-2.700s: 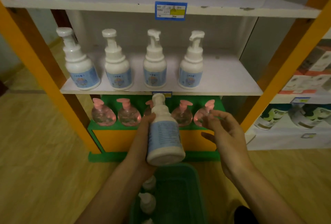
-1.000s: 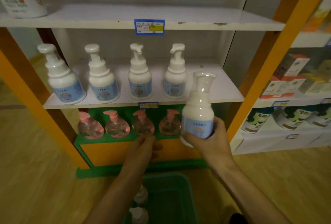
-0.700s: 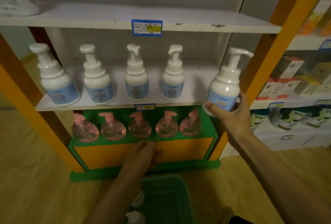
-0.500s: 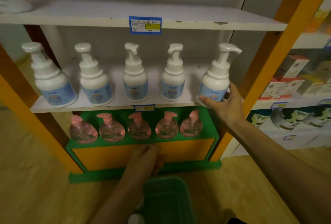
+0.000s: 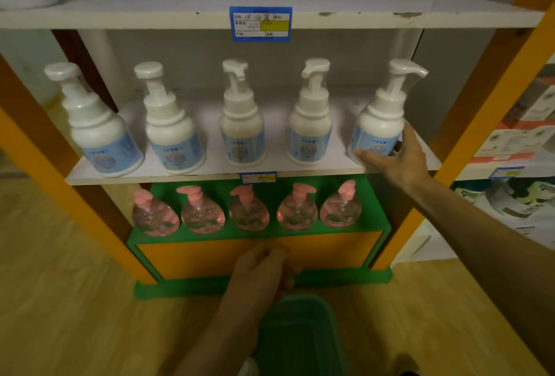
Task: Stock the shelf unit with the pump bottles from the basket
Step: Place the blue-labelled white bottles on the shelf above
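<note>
dim shelf (image 5: 192, 172): right hand (image 5: 396, 160) fingers clamp fifth bottle (image 5: 379, 126); left hand (image 5: 259, 273) fingers' state unclear.

White pump bottles (image 5: 242, 123) — smooth, glossy plastic — on a matt painted shelf (image 5: 300, 141) with chipped edges.

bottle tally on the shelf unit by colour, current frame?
White pump bottles, middle shelf: 5, the rightmost gripped by the right hand
Pink pump bottles, green ledge below: 5
Total: 10
</note>
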A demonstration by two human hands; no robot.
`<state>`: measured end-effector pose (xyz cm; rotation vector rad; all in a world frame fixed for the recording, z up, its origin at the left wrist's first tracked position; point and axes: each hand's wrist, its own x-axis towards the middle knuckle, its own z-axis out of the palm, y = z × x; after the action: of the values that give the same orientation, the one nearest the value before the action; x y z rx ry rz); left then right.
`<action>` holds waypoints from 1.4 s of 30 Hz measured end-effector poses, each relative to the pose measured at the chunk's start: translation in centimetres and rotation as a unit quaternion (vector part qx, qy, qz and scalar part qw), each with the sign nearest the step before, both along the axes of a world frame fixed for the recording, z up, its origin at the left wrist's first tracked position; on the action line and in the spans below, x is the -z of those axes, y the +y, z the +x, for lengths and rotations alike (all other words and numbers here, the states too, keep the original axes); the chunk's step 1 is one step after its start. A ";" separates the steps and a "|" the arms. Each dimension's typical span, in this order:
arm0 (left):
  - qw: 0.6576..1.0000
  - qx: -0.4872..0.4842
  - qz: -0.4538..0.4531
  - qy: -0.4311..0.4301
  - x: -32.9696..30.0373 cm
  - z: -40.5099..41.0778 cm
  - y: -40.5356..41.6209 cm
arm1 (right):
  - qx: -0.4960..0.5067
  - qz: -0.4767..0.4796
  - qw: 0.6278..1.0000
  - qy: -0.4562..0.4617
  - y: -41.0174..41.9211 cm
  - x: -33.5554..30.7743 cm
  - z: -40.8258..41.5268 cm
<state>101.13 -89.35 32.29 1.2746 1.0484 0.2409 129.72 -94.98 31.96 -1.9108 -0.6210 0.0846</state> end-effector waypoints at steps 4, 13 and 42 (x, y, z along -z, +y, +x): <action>1.000 0.010 0.004 0.001 0.0 0.1 -0.3 | -0.015 -0.052 0.998 0.016 0.1 -0.1 1.0; 0.999 0.029 0.024 0.010 0.9 -0.3 -0.6 | 0.101 -0.162 0.977 -0.089 -1.6 0.0 -3.4; 0.937 0.226 0.013 0.267 30.2 -18.6 -7.8 | -0.429 -0.475 0.764 0.076 -6.7 29.8 -29.3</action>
<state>82.52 -97.20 2.12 1.6104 1.1640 -0.4711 100.44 -101.66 2.18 -2.3186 -1.4947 1.3607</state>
